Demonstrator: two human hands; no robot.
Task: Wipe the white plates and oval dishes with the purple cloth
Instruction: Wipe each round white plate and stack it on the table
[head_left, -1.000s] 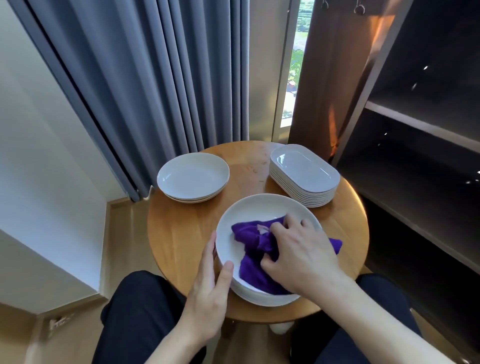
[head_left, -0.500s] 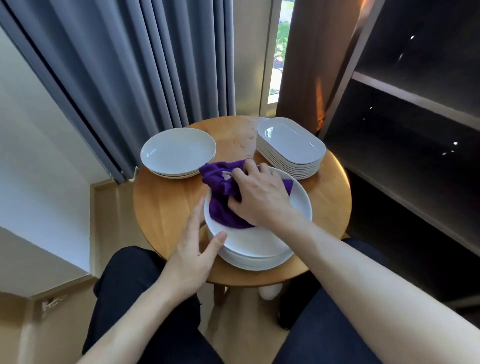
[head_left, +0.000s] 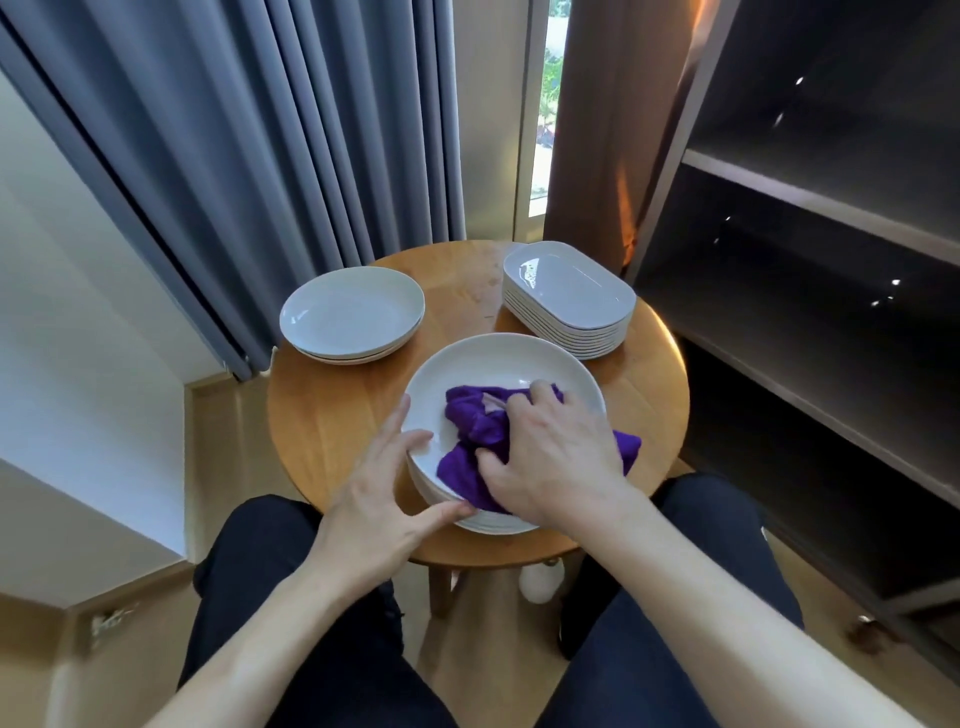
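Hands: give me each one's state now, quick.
Left hand: open, straight fingers bracing the top plate at its rim.
Right hand: gripping the purple cloth on that plate.

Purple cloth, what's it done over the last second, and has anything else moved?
The right hand, gripping the purple cloth, swept it from the middle of the top plate to its far left rim, then back to the near right, where a corner now hangs over the rim. The left hand stayed braced on the near left rim. The other round plates and oval dishes kept their places on the table.
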